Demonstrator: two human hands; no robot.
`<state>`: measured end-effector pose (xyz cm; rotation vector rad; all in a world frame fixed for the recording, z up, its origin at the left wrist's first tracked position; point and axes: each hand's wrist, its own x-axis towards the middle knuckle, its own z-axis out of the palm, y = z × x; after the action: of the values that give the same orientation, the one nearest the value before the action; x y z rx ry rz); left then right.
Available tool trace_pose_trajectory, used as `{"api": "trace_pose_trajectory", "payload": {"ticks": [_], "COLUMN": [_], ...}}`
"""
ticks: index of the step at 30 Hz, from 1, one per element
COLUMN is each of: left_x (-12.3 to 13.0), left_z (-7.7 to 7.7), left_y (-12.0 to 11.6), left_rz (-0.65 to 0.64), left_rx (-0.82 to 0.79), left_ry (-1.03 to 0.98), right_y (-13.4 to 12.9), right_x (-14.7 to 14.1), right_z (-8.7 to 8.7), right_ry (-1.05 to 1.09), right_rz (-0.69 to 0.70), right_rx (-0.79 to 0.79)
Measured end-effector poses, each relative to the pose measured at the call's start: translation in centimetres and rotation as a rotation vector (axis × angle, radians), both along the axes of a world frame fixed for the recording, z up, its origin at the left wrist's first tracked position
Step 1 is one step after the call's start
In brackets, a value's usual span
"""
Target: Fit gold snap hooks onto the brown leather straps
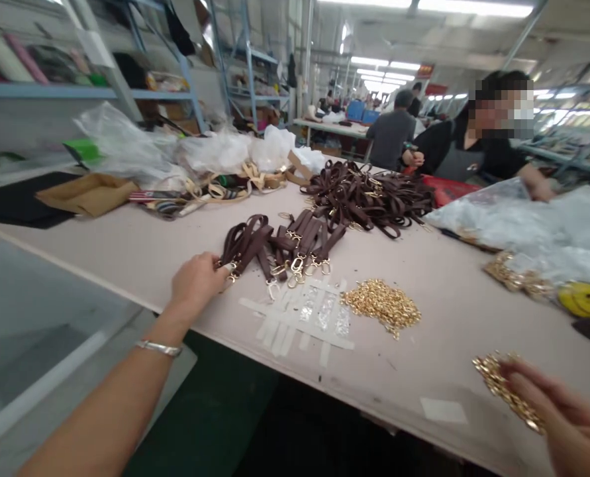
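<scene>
My left hand (200, 281) is closed at the near left end of a bundle of dark brown straps (247, 242), its fingertips gripping a strap by its gold clasp. More brown straps (307, 235) with gold snap hooks (297, 265) lie just right of it. At the lower right, my right hand (563, 411) is closed around a cluster of small gold metal pieces (508, 391), held above the table's near side. Their exact shape is too blurred to tell. A loose heap of similar gold pieces (381, 305) rests on the table between my hands.
Strips of pale tape (295, 324) are stuck down near the front edge of the table (175, 245). Behind lies a large heap of brown straps (369, 195). Plastic bags (538, 218) and a yellow tape measure-like item (583, 299) are at right. A co-worker (478, 146) sits across.
</scene>
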<state>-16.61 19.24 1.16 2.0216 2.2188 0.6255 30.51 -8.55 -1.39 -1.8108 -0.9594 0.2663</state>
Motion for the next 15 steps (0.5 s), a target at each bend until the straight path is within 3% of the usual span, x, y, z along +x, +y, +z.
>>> {"api": "trace_pose_trajectory", "payload": {"ticks": [5, 8, 12, 15], "left_x": [-0.3, -0.4, -0.6, -1.0], "left_z": [0.8, 0.6, -0.5, -1.1], "left_y": [-1.2, -1.7, -1.7, -1.7], "left_rz": [-0.098, -0.069, -0.006, 0.002], "left_rx": [-0.021, 0.006, 0.045, 0.096], "left_ry": [0.022, 0.005, -0.033, -0.113], "right_y": [4.0, 6.2, 6.7, 7.0], "right_x": [-5.8, -8.5, -7.1, -4.8], "right_z": [-3.2, -4.1, -4.9, -6.9], "right_ry": [-0.545, -0.848, -1.18, -1.161], "right_rz": [0.348, 0.387, 0.513, 0.564], "right_rx": [-0.102, -0.121, -0.006, 0.186]}}
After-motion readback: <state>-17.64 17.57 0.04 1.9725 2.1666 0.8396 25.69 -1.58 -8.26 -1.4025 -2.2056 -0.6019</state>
